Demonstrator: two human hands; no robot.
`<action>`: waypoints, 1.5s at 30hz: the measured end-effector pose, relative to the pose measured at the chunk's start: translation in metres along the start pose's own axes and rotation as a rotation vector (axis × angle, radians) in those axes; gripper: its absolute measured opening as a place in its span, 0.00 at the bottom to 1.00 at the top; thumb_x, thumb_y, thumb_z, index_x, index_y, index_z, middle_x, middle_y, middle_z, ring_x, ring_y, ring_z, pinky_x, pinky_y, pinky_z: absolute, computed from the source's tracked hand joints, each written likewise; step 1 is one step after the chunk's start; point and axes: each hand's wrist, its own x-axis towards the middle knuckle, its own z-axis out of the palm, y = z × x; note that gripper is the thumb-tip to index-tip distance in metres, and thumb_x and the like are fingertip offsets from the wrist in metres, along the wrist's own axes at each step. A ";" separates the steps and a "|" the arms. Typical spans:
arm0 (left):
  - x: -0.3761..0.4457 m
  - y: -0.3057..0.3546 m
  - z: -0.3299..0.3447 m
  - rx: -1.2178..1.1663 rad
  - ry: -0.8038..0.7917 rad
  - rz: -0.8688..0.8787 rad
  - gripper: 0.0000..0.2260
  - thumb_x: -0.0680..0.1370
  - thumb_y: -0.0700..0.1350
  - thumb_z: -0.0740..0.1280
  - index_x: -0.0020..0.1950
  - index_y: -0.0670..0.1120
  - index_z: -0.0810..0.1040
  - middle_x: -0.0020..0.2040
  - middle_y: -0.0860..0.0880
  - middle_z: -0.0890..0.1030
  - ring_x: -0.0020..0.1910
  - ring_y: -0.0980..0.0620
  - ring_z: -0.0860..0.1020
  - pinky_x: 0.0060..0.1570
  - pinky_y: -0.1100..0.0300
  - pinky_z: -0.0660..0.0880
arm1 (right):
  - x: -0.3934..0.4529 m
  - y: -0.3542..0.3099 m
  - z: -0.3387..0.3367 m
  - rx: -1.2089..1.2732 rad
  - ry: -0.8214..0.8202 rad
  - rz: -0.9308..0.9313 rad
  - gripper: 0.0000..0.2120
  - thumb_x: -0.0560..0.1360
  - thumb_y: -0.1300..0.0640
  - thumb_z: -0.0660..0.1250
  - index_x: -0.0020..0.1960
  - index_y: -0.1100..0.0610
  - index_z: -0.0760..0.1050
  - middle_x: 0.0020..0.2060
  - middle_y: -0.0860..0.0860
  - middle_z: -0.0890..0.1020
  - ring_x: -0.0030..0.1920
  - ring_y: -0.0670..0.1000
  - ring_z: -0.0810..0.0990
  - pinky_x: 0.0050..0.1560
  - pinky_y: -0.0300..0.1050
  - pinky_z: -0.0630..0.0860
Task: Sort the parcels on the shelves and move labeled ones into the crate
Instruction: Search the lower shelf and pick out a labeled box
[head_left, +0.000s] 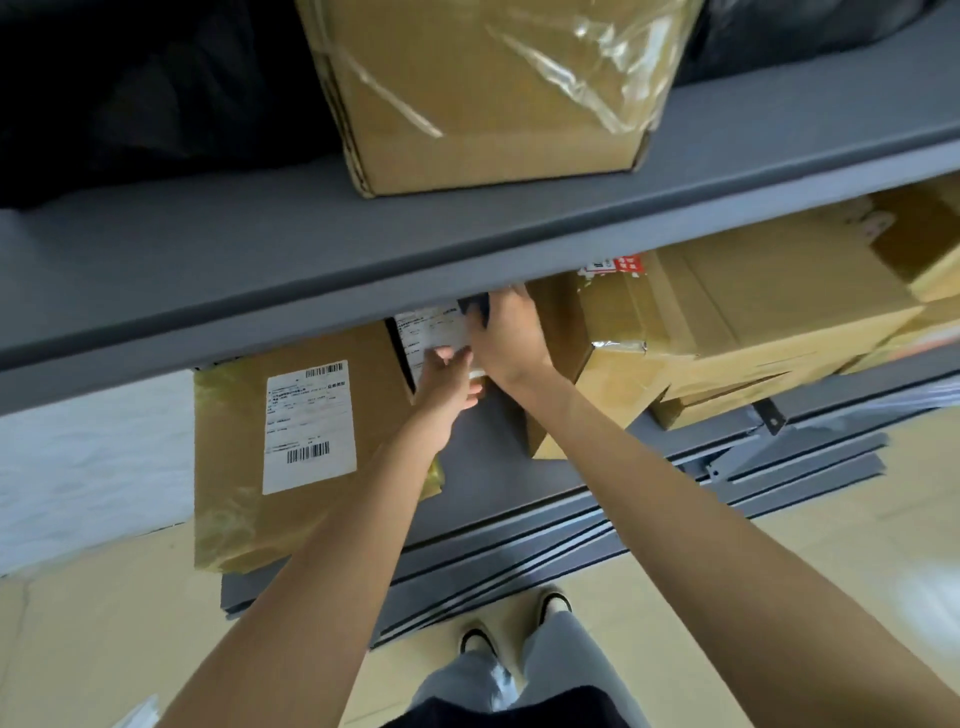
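A small dark parcel (423, 332) with a white shipping label stands far back on the lower grey shelf (483, 441), partly hidden under the upper shelf's edge. My left hand (449, 376) holds its lower front, fingers on the label. My right hand (506, 332) grips its right side and top. To the left lies a flat brown parcel (234, 467) with a white barcode label (310, 426), overhanging the shelf's front edge. No crate is in view.
Stacked cardboard boxes (727, 322) fill the lower shelf on the right, close to my right wrist. A taped box (488, 93) sits on the upper shelf (208, 291), which overhangs my hands. Grey shelf boards (519, 561) lie on the floor by my feet.
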 end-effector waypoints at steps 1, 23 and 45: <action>-0.002 0.005 0.008 0.005 0.007 0.004 0.17 0.81 0.46 0.56 0.67 0.40 0.66 0.58 0.40 0.76 0.40 0.50 0.77 0.36 0.60 0.75 | 0.001 -0.008 -0.013 -0.094 0.031 -0.067 0.11 0.77 0.66 0.59 0.58 0.65 0.74 0.55 0.61 0.78 0.57 0.59 0.76 0.58 0.47 0.72; -0.094 0.034 0.024 -0.111 -0.009 0.189 0.39 0.56 0.65 0.73 0.65 0.62 0.65 0.60 0.55 0.76 0.53 0.53 0.78 0.41 0.57 0.77 | -0.056 0.016 -0.097 0.212 -0.314 0.190 0.50 0.65 0.49 0.73 0.77 0.51 0.46 0.68 0.53 0.67 0.69 0.58 0.65 0.67 0.59 0.67; -0.242 -0.049 0.003 -0.327 0.191 0.256 0.28 0.67 0.57 0.65 0.66 0.51 0.72 0.55 0.54 0.83 0.49 0.57 0.82 0.36 0.63 0.78 | -0.147 0.099 -0.148 0.266 -0.319 0.152 0.33 0.72 0.45 0.68 0.73 0.47 0.61 0.70 0.50 0.66 0.70 0.56 0.61 0.69 0.56 0.62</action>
